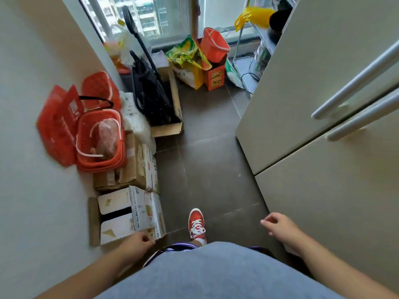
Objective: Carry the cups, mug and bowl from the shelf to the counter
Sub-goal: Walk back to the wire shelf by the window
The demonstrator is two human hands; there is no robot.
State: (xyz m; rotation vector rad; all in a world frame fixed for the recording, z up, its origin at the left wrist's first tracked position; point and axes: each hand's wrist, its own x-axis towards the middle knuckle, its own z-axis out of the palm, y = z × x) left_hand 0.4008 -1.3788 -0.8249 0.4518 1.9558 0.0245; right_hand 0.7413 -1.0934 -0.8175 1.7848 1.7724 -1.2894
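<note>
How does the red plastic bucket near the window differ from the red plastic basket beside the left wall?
The red plastic bucket has solid walls; the red plastic basket has perforated walls. The bucket sits tilted on an orange carton; the basket rests on brown cardboard boxes. The basket holds a bagged item; the bucket's contents are hidden. Both have white handles.

Printing shows on the red bags [62, 117] and the cardboard boxes [142, 212], but all is too blurred to read
</note>
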